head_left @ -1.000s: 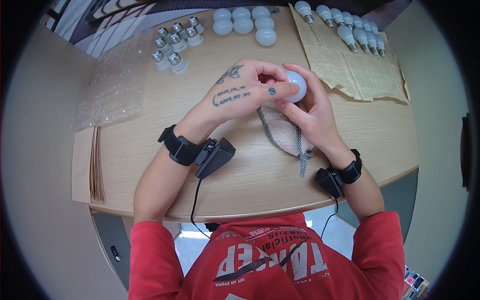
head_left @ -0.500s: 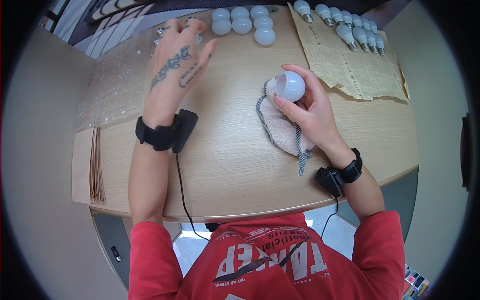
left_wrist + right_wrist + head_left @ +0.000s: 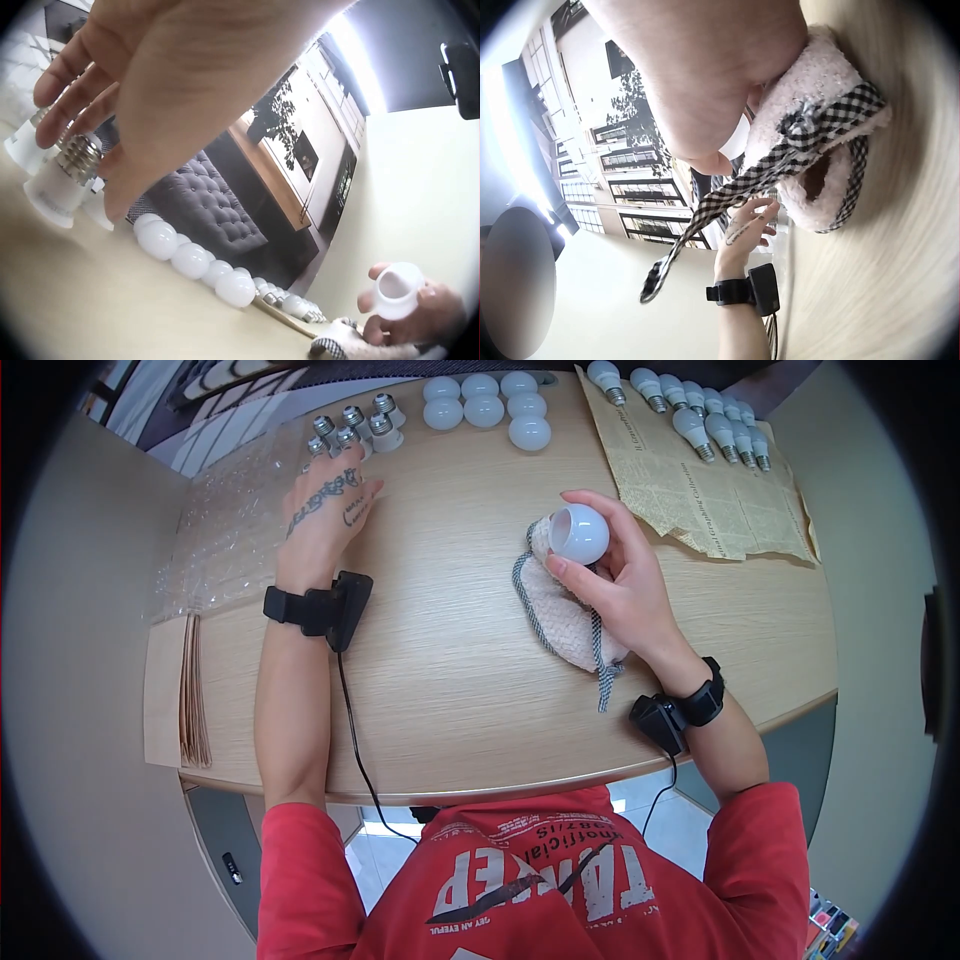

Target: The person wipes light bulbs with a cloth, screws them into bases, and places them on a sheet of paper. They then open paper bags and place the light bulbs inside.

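Observation:
My right hand (image 3: 625, 585) holds a white bulb cover (image 3: 585, 536) between thumb and fingers, its hollow end facing left. Below that hand lies a pink fuzzy cloth (image 3: 562, 618) with black-and-white checked trim; in the right wrist view the cloth (image 3: 810, 112) shows a fold and a dangling strip. My left hand (image 3: 325, 505) reaches over the bulb bases (image 3: 384, 432) at the back left, hiding the nearest ones. In the left wrist view, its loosely bent fingers (image 3: 64, 79) and thumb surround the metal thread of an upright bulb base (image 3: 56, 191).
Several white bulb covers (image 3: 484, 411) stand at the back middle. Assembled bulbs (image 3: 692, 432) lie on brown printed paper (image 3: 720, 525) at the back right. Bubble wrap (image 3: 225, 525) and folded paper bags (image 3: 178, 690) are on the left. A cable (image 3: 360, 760) trails from the left wrist camera.
My left hand has left the bulb cover and moved left to the bulb bases, then drawn slightly nearer over the front ones. The right hand keeps hold of the cover, nearly still.

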Tool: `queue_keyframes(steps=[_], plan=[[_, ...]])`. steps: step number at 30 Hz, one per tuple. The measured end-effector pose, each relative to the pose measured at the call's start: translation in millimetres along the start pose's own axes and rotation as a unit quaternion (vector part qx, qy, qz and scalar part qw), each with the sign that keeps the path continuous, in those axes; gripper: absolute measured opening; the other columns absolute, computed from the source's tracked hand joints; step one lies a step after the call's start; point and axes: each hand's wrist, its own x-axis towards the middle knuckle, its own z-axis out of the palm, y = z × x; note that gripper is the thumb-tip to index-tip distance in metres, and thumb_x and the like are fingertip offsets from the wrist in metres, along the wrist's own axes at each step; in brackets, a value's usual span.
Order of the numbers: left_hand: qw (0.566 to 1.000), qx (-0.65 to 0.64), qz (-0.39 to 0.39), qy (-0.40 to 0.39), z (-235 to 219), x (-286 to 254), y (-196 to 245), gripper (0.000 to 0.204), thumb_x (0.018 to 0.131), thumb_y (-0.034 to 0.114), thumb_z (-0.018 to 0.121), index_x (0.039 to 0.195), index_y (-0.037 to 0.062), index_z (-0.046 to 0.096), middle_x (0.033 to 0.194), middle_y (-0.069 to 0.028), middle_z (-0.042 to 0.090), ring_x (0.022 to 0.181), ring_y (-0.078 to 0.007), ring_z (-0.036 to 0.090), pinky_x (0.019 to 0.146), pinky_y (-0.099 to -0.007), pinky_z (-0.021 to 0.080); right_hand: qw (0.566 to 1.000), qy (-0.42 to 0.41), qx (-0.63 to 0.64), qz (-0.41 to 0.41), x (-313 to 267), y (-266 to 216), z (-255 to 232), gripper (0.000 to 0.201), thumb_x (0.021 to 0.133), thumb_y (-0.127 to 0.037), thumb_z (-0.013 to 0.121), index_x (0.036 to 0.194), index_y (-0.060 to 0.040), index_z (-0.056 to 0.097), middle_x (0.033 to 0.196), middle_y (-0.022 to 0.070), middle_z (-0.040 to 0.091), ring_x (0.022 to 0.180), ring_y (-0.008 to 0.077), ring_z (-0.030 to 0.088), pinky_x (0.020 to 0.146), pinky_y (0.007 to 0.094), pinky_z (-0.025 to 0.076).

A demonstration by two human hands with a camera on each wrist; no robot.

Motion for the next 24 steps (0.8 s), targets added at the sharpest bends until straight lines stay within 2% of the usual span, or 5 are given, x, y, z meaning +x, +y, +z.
queue_keyframes(steps=[5, 8, 11, 15, 24], plan=[[0.999, -0.038, 0.012, -0.024, 1.3, 1.4, -2.6, 0.030, 0.089, 0.029, 0.069, 0.107, 0.0051, 0.069, 0.098, -0.0180, 0.071, 0.088, -0.0364, 0.068, 0.079, -0.0431, 0.052, 1.000, 0.002, -0.006, 0.003, -0.3, -0.7, 0.4, 0.056, 0.084, -0.013, 0.074, 0.134, -0.0054, 0.049, 0.104, 0.0082, 0.063, 0.092, 0.0141, 0.063, 0.081, 0.0281, 0.051], [0.992, -0.109, 0.052, -0.020, 0.5, 5.8, 6.2, 0.029, 0.091, 0.030, 0.067, 0.104, 0.0045, 0.070, 0.090, -0.0144, 0.072, 0.078, -0.0322, 0.068, 0.075, -0.0397, 0.053, 1.000, 0.000, -0.004, 0.005, 0.0, -0.7, 0.1, 0.056, 0.085, -0.014, 0.074, 0.134, -0.0057, 0.049, 0.105, 0.0082, 0.063, 0.093, 0.0141, 0.063, 0.081, 0.0279, 0.052], [0.974, -0.208, 0.080, -0.047, -7.8, 4.1, 28.4, 0.034, 0.094, 0.036, 0.065, 0.102, 0.0035, 0.070, 0.081, -0.0084, 0.069, 0.068, -0.0205, 0.064, 0.068, -0.0312, 0.051, 1.000, 0.003, 0.026, 0.011, 0.2, 3.1, 0.6, 0.055, 0.087, -0.015, 0.073, 0.135, -0.0054, 0.047, 0.106, 0.0082, 0.062, 0.094, 0.0138, 0.062, 0.082, 0.0275, 0.051], [0.882, -0.447, 0.074, -0.133, -4.6, -1.7, 52.5, 0.043, 0.096, 0.047, 0.060, 0.097, 0.0050, 0.068, 0.073, 0.0005, 0.063, 0.062, -0.0050, 0.055, 0.055, -0.0189, 0.043, 0.999, -0.001, 0.045, 0.015, 0.1, 1.7, 0.8, 0.056, 0.090, -0.015, 0.072, 0.137, -0.0041, 0.044, 0.109, 0.0090, 0.061, 0.095, 0.0134, 0.062, 0.083, 0.0272, 0.051], [0.799, -0.565, 0.055, -0.198, -6.6, -16.6, 85.9, 0.035, 0.099, 0.044, 0.058, 0.094, 0.0095, 0.062, 0.064, 0.0055, 0.053, 0.055, -0.0006, 0.047, 0.048, -0.0168, 0.035, 0.998, -0.004, 0.067, 0.012, 0.7, 3.1, 1.4, 0.056, 0.091, -0.017, 0.072, 0.137, -0.0032, 0.043, 0.113, 0.0102, 0.060, 0.099, 0.0138, 0.061, 0.084, 0.0274, 0.051]])
